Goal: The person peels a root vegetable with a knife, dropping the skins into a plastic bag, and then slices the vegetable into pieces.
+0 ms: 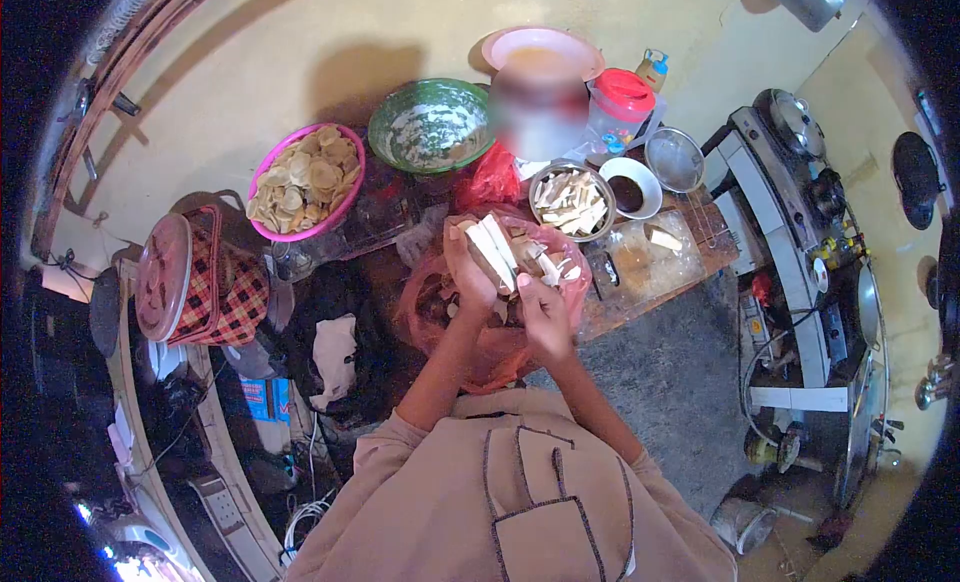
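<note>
My left hand (474, 272) is wrapped round a long white piece of peeled root (492, 244), split lengthwise into strips, with its kind not clear. My right hand (545, 317) is closed just below it, thumb near the lower end of the strips. A thin dark edge between the hands looks like the blade of a small knife (514, 272), mostly hidden by my fingers. Beneath both hands an open red plastic bag (425, 307) holds more pale pieces. Just beyond stands a metal bowl (608, 225) of cut white strips.
Behind are a pink basin (252, 204) of round chips and a green floury basin (378, 147). A white bowl (650, 187) of dark liquid, a sieve (675, 160) and a cutting board (635, 272) lie to the right, before a stove (785, 197). A checked basket (225, 292) stands left.
</note>
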Demonstrator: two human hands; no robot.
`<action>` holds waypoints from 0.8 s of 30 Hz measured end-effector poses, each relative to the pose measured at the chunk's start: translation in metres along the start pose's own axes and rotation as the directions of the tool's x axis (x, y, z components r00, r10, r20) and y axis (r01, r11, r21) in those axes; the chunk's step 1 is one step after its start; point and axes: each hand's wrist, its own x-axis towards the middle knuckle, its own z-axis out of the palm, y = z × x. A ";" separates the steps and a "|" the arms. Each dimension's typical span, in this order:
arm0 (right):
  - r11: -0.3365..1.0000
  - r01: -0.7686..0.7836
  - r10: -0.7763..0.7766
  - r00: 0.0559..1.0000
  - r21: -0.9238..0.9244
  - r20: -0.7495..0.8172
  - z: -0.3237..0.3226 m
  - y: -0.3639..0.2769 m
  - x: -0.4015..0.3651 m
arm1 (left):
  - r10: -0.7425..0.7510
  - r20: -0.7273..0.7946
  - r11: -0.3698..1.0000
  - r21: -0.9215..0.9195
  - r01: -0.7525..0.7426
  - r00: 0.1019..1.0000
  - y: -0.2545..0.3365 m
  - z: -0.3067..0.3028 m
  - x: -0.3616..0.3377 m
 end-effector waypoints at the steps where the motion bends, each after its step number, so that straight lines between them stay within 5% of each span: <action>1: 0.983 -0.112 0.102 0.992 0.144 0.069 -0.004 -0.006 0.000 | -0.053 0.040 0.996 -0.065 0.056 0.998 0.000 -0.002 0.002; 4: 0.861 -0.352 0.297 0.934 0.367 0.200 -0.009 -0.027 -0.002 | -0.222 -0.201 0.960 -0.218 0.177 0.954 0.005 0.010 -0.002; 7: 0.877 -0.350 0.288 0.931 0.330 0.223 -0.013 -0.012 0.003 | -0.267 -0.008 0.945 -0.198 0.260 0.964 0.001 -0.002 -0.002; 11: 0.930 -0.257 0.212 0.959 0.263 0.189 -0.012 -0.002 0.002 | -0.347 -0.055 0.911 -0.258 0.322 0.936 0.015 0.012 -0.008; 14: 0.887 -0.379 0.283 0.898 0.265 0.336 -0.042 -0.030 -0.002 | -0.365 -0.015 0.880 -0.332 0.340 0.931 0.027 0.025 -0.010; 16: 0.941 -0.336 0.330 0.934 0.029 0.137 -0.073 -0.021 0.011 | -0.362 -0.071 0.880 -0.356 0.315 0.929 0.035 0.033 -0.010; 17: 0.978 -0.120 0.103 0.989 -0.173 -0.107 -0.090 0.009 0.026 | -0.378 -0.050 0.883 -0.320 0.344 0.924 0.035 0.032 -0.010; 18: 0.911 0.050 -0.180 0.941 -0.408 -0.287 -0.107 0.046 0.041 | -0.394 -0.030 0.885 -0.282 0.370 0.919 0.034 0.030 -0.011; 20: 0.522 -0.258 -0.186 0.896 -0.813 -0.404 -0.148 0.086 0.052 | -0.464 -0.048 0.857 -0.275 0.435 0.884 0.032 0.029 -0.010; 24: 0.441 -0.233 -0.041 0.959 -0.867 -0.279 -0.198 0.127 0.070 | -0.556 0.065 0.816 -0.148 0.559 0.829 0.029 0.024 -0.015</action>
